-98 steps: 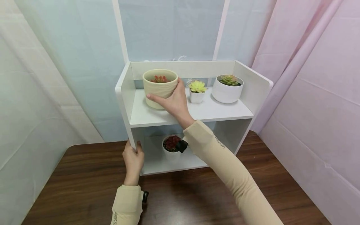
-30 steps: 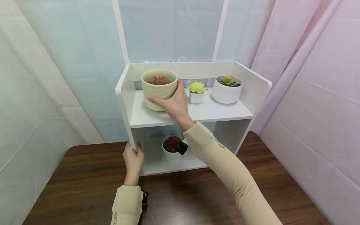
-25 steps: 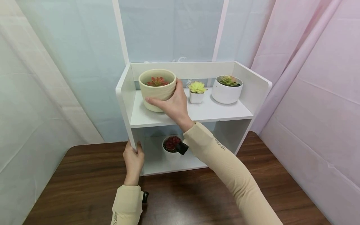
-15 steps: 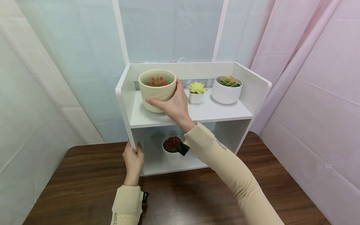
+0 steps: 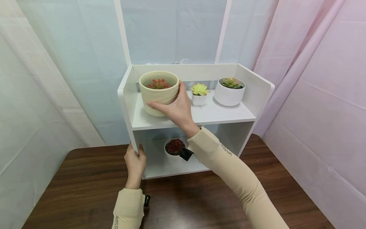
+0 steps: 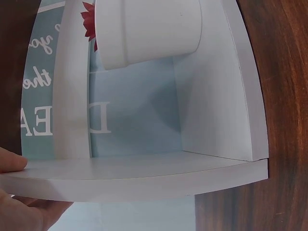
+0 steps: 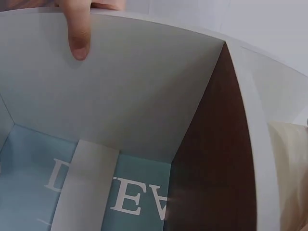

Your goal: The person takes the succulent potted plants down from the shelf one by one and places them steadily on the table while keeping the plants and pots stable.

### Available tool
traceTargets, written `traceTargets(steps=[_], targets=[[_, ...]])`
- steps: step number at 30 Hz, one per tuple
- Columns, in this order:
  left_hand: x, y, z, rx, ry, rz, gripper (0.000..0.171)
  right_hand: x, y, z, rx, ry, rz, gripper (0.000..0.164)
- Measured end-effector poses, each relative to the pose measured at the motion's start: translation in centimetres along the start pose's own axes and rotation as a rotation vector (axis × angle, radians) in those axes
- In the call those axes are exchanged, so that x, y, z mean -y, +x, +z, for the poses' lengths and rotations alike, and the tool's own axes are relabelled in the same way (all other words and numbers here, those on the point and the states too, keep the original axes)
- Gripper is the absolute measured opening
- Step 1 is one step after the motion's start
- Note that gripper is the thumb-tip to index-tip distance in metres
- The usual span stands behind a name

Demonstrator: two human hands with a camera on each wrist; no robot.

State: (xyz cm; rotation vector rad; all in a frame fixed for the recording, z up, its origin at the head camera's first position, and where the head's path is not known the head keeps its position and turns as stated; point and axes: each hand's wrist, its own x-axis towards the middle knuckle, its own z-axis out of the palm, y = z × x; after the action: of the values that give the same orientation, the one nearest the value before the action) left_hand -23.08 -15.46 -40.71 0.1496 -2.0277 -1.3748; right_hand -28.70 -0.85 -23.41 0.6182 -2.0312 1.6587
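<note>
My right hand (image 5: 178, 109) grips a cream ridged flowerpot (image 5: 152, 97) with a red succulent (image 5: 159, 84) inside. Thumb across the front, it holds the pot at the left of the upper tier of a white shelf unit (image 5: 226, 116). In the right wrist view, part of the cream pot (image 7: 288, 159) shows beyond the shelf board. My left hand (image 5: 135, 162) clasps the front edge of the unit's left side panel, low down. The left wrist view shows the thumb and fingers (image 6: 29, 214) on opposite faces of that panel (image 6: 120, 187).
Beside the cream pot stand a small square pot with a yellow-green succulent (image 5: 199, 99) and a round white pot with a green one (image 5: 229, 95). A white pot with a dark red succulent (image 5: 175, 148) sits on the lower tier. The unit rests on a brown wooden table (image 5: 85, 178).
The cream pot has shifted a little left and toward the shelf's front edge, with my right hand still gripping it. My left hand has stayed on the side panel.
</note>
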Motion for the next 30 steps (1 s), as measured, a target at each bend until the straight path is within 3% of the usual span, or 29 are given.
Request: traceTargets(steps=[30], targets=[[0.6,0.4,0.1,-0.014,0.009,0.020,0.027,0.5,-1.7,-1.0,0.018,0.023,-0.006,0.094]])
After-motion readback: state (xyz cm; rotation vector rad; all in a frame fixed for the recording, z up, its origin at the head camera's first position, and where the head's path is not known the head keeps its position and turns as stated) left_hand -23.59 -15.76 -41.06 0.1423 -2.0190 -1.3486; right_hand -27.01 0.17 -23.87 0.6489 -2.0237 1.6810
